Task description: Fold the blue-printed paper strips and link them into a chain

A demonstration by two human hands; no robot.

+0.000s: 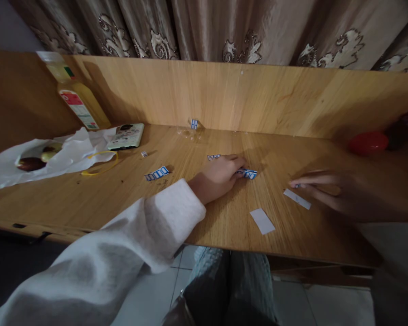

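My left hand [221, 176] lies low over the table, its fingers closed on one end of a strip of blue-and-white stickers [249, 174]. Just beyond its knuckles a second small sticker strip [214, 157] shows, partly hidden. To the right, my right hand [329, 192] pinches a tiny blue-edged sticker [297, 185] between thumb and finger. Right under those fingertips is a narrow white paper strip [297, 199]. A white paper rectangle [262, 221] lies between the hands, nearer the front edge. Left of my left hand a slightly curled sticker strip [157, 173] rests on the wood.
A small sticker piece [194, 124] stands near the back panel. Leftward are a tiny white cube [144, 154], a yellow loop [100, 172], a flat packet [126, 136], white paper [78, 147] with fruit and a leaning bottle [80, 102]. A red object [369, 143] sits far right.
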